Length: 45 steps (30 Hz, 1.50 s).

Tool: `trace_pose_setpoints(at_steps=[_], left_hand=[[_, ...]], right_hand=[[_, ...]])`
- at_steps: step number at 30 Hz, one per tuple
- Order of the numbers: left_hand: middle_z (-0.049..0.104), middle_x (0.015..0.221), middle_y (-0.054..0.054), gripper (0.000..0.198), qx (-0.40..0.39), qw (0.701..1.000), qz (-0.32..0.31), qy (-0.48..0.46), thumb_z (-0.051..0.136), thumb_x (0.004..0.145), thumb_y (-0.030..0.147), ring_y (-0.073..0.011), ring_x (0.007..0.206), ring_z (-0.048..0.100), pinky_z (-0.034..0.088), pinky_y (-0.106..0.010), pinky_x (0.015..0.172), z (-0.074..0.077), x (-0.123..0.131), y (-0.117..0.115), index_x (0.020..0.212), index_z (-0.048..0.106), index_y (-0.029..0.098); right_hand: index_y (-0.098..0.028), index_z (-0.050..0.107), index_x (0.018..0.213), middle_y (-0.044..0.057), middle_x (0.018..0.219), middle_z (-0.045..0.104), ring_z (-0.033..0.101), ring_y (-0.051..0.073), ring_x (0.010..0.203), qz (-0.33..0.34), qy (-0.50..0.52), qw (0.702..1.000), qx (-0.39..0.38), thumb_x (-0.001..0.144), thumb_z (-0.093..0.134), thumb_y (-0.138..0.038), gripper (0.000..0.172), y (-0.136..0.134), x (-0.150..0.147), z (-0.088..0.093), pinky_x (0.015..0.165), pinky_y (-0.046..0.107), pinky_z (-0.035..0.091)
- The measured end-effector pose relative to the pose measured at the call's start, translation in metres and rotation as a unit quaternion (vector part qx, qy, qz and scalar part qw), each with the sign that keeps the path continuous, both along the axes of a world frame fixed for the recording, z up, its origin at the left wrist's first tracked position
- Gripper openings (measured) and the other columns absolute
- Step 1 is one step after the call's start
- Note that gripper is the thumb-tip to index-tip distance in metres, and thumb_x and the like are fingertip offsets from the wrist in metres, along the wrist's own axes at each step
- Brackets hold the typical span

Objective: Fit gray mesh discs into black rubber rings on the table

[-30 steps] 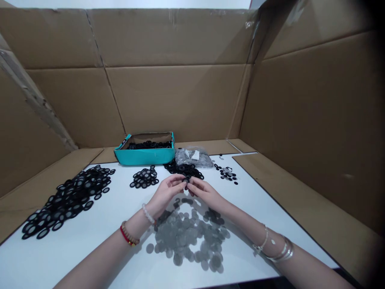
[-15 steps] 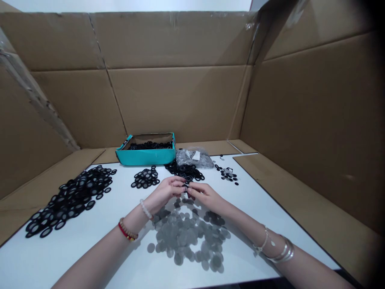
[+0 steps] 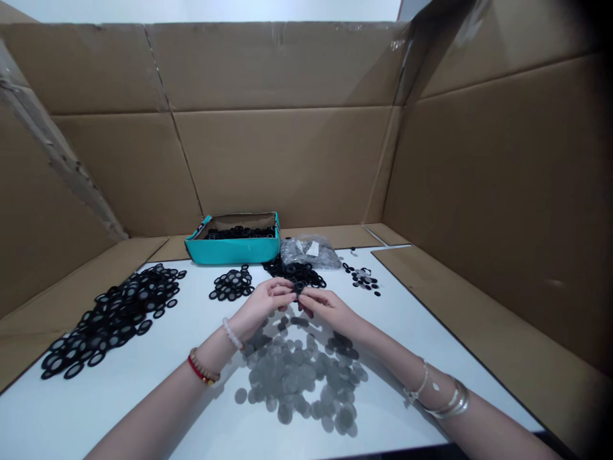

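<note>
My left hand (image 3: 269, 301) and my right hand (image 3: 326, 308) meet at the middle of the white table, fingertips pinched on a small black ring (image 3: 297, 287) between them. Fingers cover part of that ring, and whether a disc sits in it I cannot make out. Just beyond the fingertips lies a heap of loose black rings (image 3: 306, 275). Below my hands, nearer to me, grey translucent discs (image 3: 301, 374) are spread over the table, some overlapping. A few darker discs (image 3: 341, 345) lie under my right wrist.
At the left is a large pile of black rings with grey centres (image 3: 119, 313); a smaller pile (image 3: 232, 283) lies behind. A teal box (image 3: 232, 250) of black rings and a clear plastic bag (image 3: 311, 251) stand at the back. Small scattered pieces (image 3: 364, 278) lie right. Cardboard walls (image 3: 287, 166) surround the table.
My fingertips have shifted slightly around the ring, which now shows more upright between them. The piles and the discs lie as before.
</note>
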<state>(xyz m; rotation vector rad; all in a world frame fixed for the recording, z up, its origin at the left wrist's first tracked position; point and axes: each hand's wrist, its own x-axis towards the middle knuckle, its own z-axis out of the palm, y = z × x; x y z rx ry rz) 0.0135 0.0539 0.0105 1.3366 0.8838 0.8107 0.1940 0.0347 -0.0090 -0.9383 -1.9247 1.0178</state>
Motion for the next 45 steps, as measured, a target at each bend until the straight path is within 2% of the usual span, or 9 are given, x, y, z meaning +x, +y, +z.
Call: trace_pose_setpoints(at_steps=[5, 11, 14, 18, 23, 29, 32, 38, 45], left_hand=[[0.052, 0.065, 0.003, 0.028, 0.011, 1.0, 0.024, -0.005, 0.065, 0.071, 0.035, -0.0101, 0.059, 0.048, 0.033, -0.022, 0.053, 0.0, 0.0, -0.001, 0.091, 0.058, 0.015], [0.058, 0.075, -0.001, 0.022, 0.042, 0.998, 0.039, 0.005, 0.069, 0.064, 0.026, -0.0129, 0.068, 0.052, 0.037, -0.023, 0.06, -0.002, 0.005, -0.001, 0.08, 0.059, 0.016], [0.057, 0.068, 0.0, 0.023, 0.044, 0.998, 0.039, 0.003, 0.069, 0.059, 0.021, -0.0123, 0.064, 0.051, 0.036, -0.023, 0.058, -0.004, 0.008, 0.001, 0.077, 0.056, 0.014], [0.05, 0.057, 0.004, 0.025, 0.028, 0.999, 0.022, -0.002, 0.066, 0.059, 0.018, -0.0087, 0.051, 0.043, 0.031, -0.021, 0.052, -0.004, 0.007, 0.001, 0.079, 0.052, 0.014], [0.048, 0.063, 0.005, 0.027, 0.031, 0.999, -0.016, -0.027, 0.07, 0.061, 0.022, -0.0071, 0.054, 0.041, 0.028, -0.019, 0.052, -0.001, 0.005, -0.003, 0.076, 0.048, 0.015], [0.046, 0.061, 0.005, 0.03, -0.008, 0.997, -0.077, -0.026, 0.069, 0.067, 0.035, -0.0076, 0.051, 0.041, 0.032, -0.021, 0.05, 0.006, -0.008, -0.009, 0.079, 0.051, 0.015], [0.051, 0.068, 0.002, 0.026, 0.012, 0.999, -0.048, 0.012, 0.068, 0.068, 0.029, -0.0095, 0.058, 0.045, 0.034, -0.022, 0.055, -0.002, -0.01, -0.007, 0.084, 0.053, 0.014], [0.053, 0.079, 0.001, 0.024, 0.075, 0.992, 0.054, 0.09, 0.054, 0.079, 0.022, -0.0127, 0.068, 0.05, 0.038, -0.024, 0.067, -0.025, 0.002, -0.021, 0.101, 0.042, 0.02], [0.052, 0.084, 0.001, 0.008, 0.041, 0.992, 0.046, 0.112, 0.039, 0.089, 0.024, -0.0136, 0.079, 0.053, 0.038, -0.024, 0.074, -0.005, 0.004, -0.04, 0.096, 0.038, 0.023]], right_hand=[[-0.018, 0.053, 0.073, -0.002, 0.063, 0.049, 0.048, 0.014, 0.065, -0.011, 0.01, 1.0, -0.01, 0.093, 0.038, -0.038, 0.032, 0.002, 0.0, -0.004, 0.065, 0.025, 0.036], [-0.018, 0.053, 0.069, -0.002, 0.063, 0.05, 0.047, 0.014, 0.064, -0.028, -0.003, 0.999, -0.021, 0.091, 0.04, -0.037, 0.032, 0.003, -0.002, -0.008, 0.063, 0.025, 0.035], [-0.017, 0.05, 0.065, -0.002, 0.059, 0.047, 0.046, 0.014, 0.061, -0.027, -0.017, 0.999, -0.015, 0.09, 0.04, -0.036, 0.034, 0.002, -0.004, -0.007, 0.058, 0.024, 0.033], [-0.017, 0.043, 0.058, -0.003, 0.056, 0.04, 0.04, 0.012, 0.057, -0.042, -0.022, 0.999, 0.009, 0.087, 0.042, -0.033, 0.033, 0.003, -0.009, -0.01, 0.054, 0.023, 0.029], [-0.018, 0.032, 0.054, -0.004, 0.054, 0.033, 0.034, 0.012, 0.057, -0.069, -0.017, 0.997, 0.038, 0.081, 0.047, -0.03, 0.034, 0.005, -0.009, -0.014, 0.054, 0.024, 0.026], [-0.017, 0.048, 0.068, -0.004, 0.061, 0.04, 0.038, 0.012, 0.06, -0.014, 0.007, 1.0, -0.019, 0.083, 0.051, -0.031, 0.02, -0.002, -0.006, 0.0, 0.057, 0.022, 0.03], [-0.017, 0.053, 0.078, -0.004, 0.062, 0.041, 0.039, 0.012, 0.06, -0.027, 0.009, 0.999, -0.043, 0.08, 0.055, -0.026, 0.01, 0.0, -0.006, 0.0, 0.056, 0.022, 0.031], [-0.017, 0.052, 0.071, -0.005, 0.058, 0.042, 0.038, 0.01, 0.055, -0.034, -0.059, 0.993, -0.1, 0.075, 0.054, -0.016, 0.004, -0.001, -0.007, -0.008, 0.051, 0.02, 0.027], [-0.018, 0.044, 0.06, -0.006, 0.053, 0.041, 0.038, 0.01, 0.053, -0.086, -0.017, 0.99, -0.11, 0.069, 0.056, -0.012, 0.017, -0.01, -0.014, -0.004, 0.052, 0.021, 0.031]])
